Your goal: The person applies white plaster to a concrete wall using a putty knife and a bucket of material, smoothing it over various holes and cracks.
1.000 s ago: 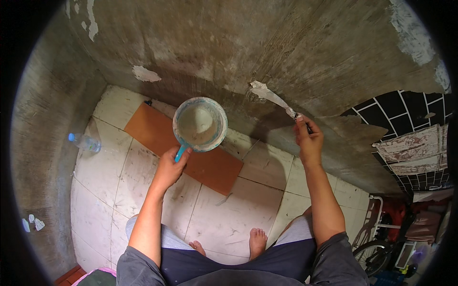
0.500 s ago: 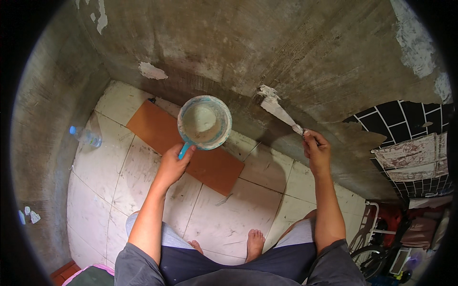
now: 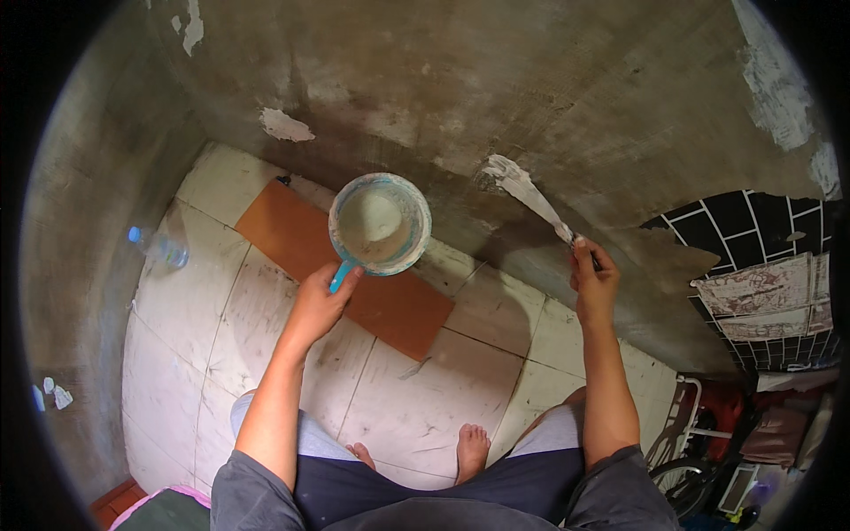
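Note:
My left hand is closed round the blue handle of a round dipper, held level over the floor. Pale, wet paste lies in its bottom, and dried smears coat the rim. Out to the right, my right hand grips the handle of a putty knife. White paste covers much of the blade, whose far end lies at a roughened, whitish spot low on the grey wall. Whether the whole edge touches the wall I cannot tell.
An orange-brown board lies on the pale floor tiles below the dipper. A clear bottle with a blue cap lies by the left wall. At right are black tile-patterned covering and a bicycle wheel.
My right hand and the putty knife have shifted slightly right. The blade has turned a little, and more of its white paste shows. The dipper stays nearly in place.

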The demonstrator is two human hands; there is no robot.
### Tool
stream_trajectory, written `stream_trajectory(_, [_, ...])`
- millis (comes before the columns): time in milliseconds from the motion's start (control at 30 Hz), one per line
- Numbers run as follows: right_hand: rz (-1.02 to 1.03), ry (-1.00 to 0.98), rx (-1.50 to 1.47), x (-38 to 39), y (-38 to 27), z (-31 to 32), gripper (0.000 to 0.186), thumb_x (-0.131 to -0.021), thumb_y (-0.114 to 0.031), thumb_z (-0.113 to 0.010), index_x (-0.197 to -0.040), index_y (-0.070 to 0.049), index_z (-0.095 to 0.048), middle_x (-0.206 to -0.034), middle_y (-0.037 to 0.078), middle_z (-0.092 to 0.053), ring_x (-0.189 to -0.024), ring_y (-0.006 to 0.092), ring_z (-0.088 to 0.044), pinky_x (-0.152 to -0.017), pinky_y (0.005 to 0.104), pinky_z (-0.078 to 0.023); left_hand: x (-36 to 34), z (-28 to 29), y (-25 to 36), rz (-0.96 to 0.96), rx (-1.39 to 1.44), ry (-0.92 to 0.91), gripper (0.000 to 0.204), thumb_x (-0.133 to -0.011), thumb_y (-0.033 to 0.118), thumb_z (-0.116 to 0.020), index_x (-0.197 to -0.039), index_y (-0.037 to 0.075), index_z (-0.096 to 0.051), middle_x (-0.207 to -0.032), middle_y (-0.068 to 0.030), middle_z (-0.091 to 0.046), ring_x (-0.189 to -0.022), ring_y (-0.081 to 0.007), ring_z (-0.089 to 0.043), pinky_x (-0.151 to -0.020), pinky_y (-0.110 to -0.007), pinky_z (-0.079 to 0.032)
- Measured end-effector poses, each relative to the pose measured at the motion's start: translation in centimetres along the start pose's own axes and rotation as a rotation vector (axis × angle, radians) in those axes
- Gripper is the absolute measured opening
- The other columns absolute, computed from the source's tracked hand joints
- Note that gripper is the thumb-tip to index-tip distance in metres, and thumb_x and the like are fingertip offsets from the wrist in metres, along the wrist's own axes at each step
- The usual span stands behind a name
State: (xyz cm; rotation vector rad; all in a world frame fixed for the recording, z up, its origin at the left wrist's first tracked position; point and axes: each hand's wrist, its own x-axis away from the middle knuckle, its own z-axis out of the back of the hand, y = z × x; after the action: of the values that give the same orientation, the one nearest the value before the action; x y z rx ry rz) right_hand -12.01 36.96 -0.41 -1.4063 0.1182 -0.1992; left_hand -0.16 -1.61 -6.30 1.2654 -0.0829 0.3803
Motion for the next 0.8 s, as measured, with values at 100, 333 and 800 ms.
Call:
stream_trajectory(100, [0.018, -0.07, 0.017, 0.2, -0.1, 1.3, 0.027, -0.096, -0.028, -0.074, -0.109, -0.005, -0.073, -0.075, -0.004, -0.059, -0.057, 0.001, -0.041, -0.048, 0.0213, -0.026, -0.2, 0.1, 0.3, 0.039, -0.02, -0.011, 0.043, -0.1, 0.041, -0.065, -0.083, 0.002, -0.06, -0.062, -0.0006, -0.051, -0.057, -0.0094, -0.046, -0.053, -0.03, -0.04])
stream_trajectory(333, [-0.013, -0.13, -0.004, -1.5, 0.3, -3.5, 0.032, -0.094, -0.033, -0.077, -0.11, -0.006, -0.074, -0.078, -0.003, -0.061, -0.06, 0.003, -0.046, -0.05, 0.0219, -0.032, -0.4, 0.1, 0.2, 0.057, 0.041, -0.028, 0.042, -0.1, 0.041, -0.065, -0.085, 0.003, -0.061, -0.063, 0.0009, -0.051, -0.058, -0.0082, -0.047, -0.053, -0.029, -0.038])
stream_trajectory(800, [0.046, -0.007, 0.014, -1.0, 0.3, 0.8, 0.025, -0.094, -0.03, -0.077, -0.106, -0.008, -0.073, -0.077, -0.006, -0.06, -0.061, 0.0004, -0.045, -0.049, 0.0198, -0.028, -0.7, 0.0, 0.6, 0.023, 0.02, -0.025, 0.043, -0.1, 0.041, -0.064, -0.085, 0.001, -0.061, -0.064, -0.0025, -0.054, -0.059, -0.0108, -0.05, -0.056, -0.031, -0.041])
